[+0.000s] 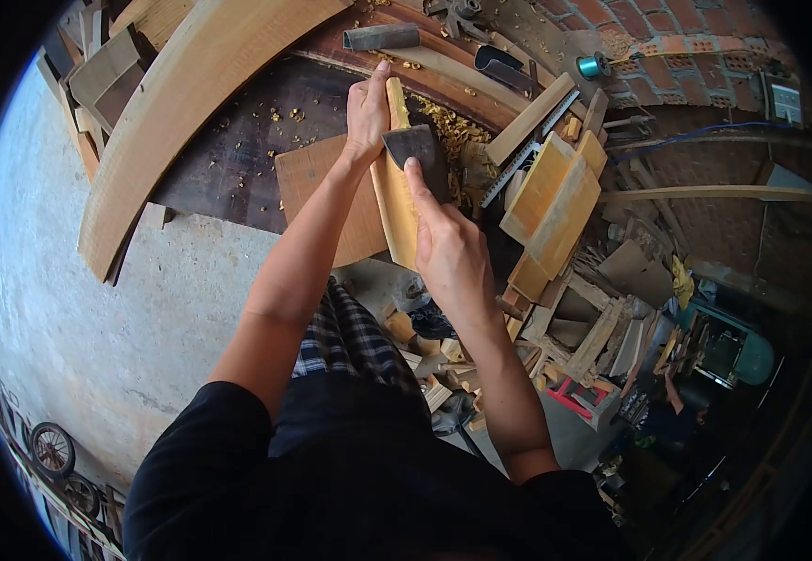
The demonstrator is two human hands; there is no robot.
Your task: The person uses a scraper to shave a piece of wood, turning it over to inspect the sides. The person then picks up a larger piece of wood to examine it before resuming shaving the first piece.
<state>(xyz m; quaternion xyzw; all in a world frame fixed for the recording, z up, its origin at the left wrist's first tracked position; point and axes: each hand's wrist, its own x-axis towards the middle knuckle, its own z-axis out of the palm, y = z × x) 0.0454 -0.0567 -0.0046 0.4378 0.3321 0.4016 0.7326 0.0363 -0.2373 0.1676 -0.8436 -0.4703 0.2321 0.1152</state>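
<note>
— Two hands on one wooden piece [396,210]: the left hand [368,117] wraps its far end, fingers curled and thumb laid along the top, while the right hand [448,248] closes around a dark hatchet head [420,154] set against the wood's face.

— How would it handle?

— Stiff, dry and fairly light, I'd judge; the sawn faces look grippy, not slick. Holding the far end, clear of the blade, seems safest. The blade is the heavy, sharp part.

— And beneath?

— A flat board [317,201] lies under the left forearm, on a dark counter [237,154] strewn with shavings [448,122]. Right of the hands, stacked offcuts [551,201]; beyond, a brick wall [668,65]; left, a concrete floor [69,280].
</note>
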